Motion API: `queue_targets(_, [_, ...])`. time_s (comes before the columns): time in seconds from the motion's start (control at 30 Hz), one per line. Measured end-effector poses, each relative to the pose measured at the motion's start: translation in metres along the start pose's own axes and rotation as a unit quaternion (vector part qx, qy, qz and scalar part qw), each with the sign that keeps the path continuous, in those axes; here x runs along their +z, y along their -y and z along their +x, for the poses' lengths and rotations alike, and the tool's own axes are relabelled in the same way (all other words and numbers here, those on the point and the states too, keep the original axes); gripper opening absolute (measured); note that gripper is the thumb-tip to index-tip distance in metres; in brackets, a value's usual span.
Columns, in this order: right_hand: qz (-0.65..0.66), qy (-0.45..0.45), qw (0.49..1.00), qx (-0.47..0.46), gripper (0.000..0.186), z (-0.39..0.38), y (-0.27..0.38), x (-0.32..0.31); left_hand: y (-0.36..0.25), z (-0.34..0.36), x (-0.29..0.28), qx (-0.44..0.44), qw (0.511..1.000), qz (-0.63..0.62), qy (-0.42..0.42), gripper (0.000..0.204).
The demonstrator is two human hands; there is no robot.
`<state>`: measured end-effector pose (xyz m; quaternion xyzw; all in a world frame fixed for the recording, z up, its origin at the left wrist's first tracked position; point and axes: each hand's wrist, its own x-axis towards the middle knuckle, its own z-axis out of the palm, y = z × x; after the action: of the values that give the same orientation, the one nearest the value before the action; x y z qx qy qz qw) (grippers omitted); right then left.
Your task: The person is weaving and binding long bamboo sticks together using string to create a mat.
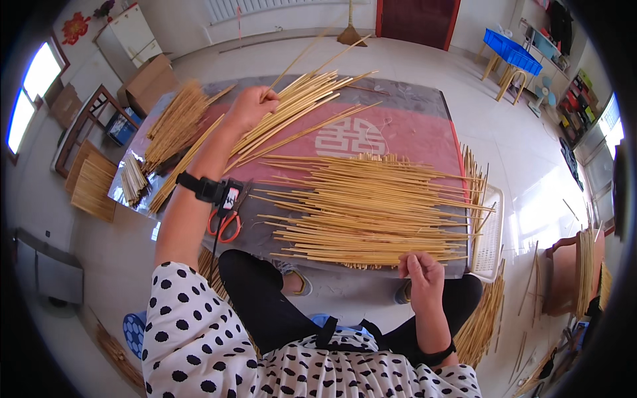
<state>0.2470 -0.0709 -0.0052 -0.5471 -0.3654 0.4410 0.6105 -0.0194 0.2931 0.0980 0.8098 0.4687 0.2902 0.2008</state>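
My left hand (252, 107) is raised over the far left of the table, its fingers pinched on a thin yellow stalk (296, 61) that slants up and away. Beneath it, a loose bundle of straw-like stalks (292, 109) fans out. In front of me lies a wide mat-like layer of stalks (371, 209) set side by side, their ends uneven. My right hand (423, 273) is at the layer's near right edge, fingers bent and thumb against them; what they hold is too small to make out. Red-handled scissors (225, 224) rest left of the layer.
Brushy brown stalks (178, 126) and a short pale bundle (134, 180) lie at the table's left end. A white plastic basket (490, 235) stands by its right edge. More stalks (483, 318) lean on the floor at right. A broom (352, 34) stands beyond the table.
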Motion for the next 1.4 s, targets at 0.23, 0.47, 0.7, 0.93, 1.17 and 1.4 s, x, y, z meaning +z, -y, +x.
queue_targets(0.23, [0.021,0.020,0.999,-0.036,0.019,-0.005,0.024,0.024,-0.109,-0.118,0.012,-0.076,0.906,-0.355,0.217,0.012])
queue_targets(0.47, [0.190,0.055,0.980,-0.036,0.018,0.004,0.050,0.046,-0.144,-0.217,0.040,-0.171,0.824,-0.433,0.322,0.012])
queue_targets(0.7, [0.205,0.004,0.979,0.000,0.009,0.002,0.026,0.034,-0.124,-0.209,0.040,-0.110,0.914,-0.304,0.246,0.007])
queue_targets(0.93, [0.131,0.065,0.987,0.060,0.011,-0.004,0.004,0.025,-0.019,-0.077,0.021,-0.099,0.960,0.258,0.047,0.018])
queue_targets(1.17, [0.050,0.078,0.990,0.103,0.011,0.000,-0.014,0.014,0.077,0.018,0.069,-0.135,0.931,0.337,-0.025,0.014])
queue_targets(1.4, [0.042,0.028,0.988,0.144,0.011,0.007,-0.022,-0.004,0.088,0.029,0.097,-0.090,0.938,0.310,0.126,0.019])
